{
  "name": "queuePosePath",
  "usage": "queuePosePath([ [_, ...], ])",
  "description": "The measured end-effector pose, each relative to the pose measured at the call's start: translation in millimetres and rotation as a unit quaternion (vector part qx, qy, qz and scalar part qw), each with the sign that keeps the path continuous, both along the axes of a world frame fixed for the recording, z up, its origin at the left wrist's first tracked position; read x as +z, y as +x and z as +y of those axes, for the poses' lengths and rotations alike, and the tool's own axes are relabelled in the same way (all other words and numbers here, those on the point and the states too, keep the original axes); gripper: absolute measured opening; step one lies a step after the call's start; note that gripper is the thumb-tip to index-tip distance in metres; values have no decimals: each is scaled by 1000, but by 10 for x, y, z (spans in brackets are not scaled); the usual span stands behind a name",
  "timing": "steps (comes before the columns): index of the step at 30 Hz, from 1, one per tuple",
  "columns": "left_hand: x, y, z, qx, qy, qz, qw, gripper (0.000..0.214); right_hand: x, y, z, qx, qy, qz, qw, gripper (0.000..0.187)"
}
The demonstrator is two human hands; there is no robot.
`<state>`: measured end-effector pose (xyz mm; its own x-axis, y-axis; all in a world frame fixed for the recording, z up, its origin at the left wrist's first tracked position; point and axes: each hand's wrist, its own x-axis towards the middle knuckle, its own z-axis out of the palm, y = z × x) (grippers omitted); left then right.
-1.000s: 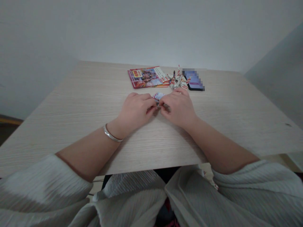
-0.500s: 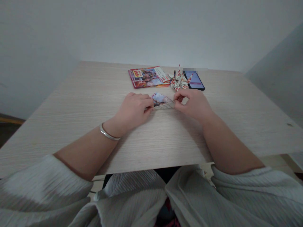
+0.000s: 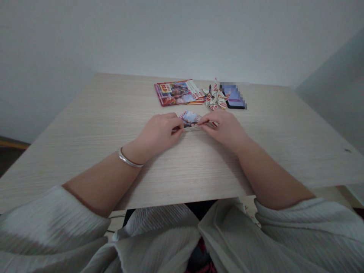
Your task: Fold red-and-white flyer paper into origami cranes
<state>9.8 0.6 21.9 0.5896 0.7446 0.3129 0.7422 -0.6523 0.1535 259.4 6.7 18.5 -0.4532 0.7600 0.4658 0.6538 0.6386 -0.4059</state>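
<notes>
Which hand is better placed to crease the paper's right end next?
Probably the right hand: it pinches the paper on that side, while the left hand holds the left end.

Toward the far edge of the wood-grained desk (image 3: 182, 178) lie overlapping printed leaflets (image 3: 178, 94) — at their right end, red-and-white folded paper pieces (image 3: 216, 101), then a dark-edged phone (image 3: 235, 100), partly pixelated. A plain wall (image 3: 182, 38) stands behind.

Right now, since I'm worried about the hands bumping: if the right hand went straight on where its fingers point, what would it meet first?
The right hand would first meet the folded paper it pinches, then probably the left hand at the paper's other end; depth is uncertain here.
</notes>
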Motion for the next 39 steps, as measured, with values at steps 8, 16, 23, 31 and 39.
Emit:
queuePosePath([
  [8, 19, 59, -39, -43, 57, 28, 997, 27, -69, -250, -100, -6, -1, -70, 998, 16],
  [16, 53, 23, 1, -5, 47, 79, 996, 20, -4, -192, -108, -14, -25, -68, 997, 14],
  [23, 59, -102, 85, 33, 51, 97, 993, 17, 38, 95, -62, -19, -55, 22, 998, 11],
  [31, 64, -285, 225, 85, 48, 72, 993, 17, 88, 365, 37, -73, -44, 49, 995, 8],
  [39, -16, -280, 241, -47, 35, 35, 998, 39, -57, 258, 104, 79, -36, -18, 996, 15],
])
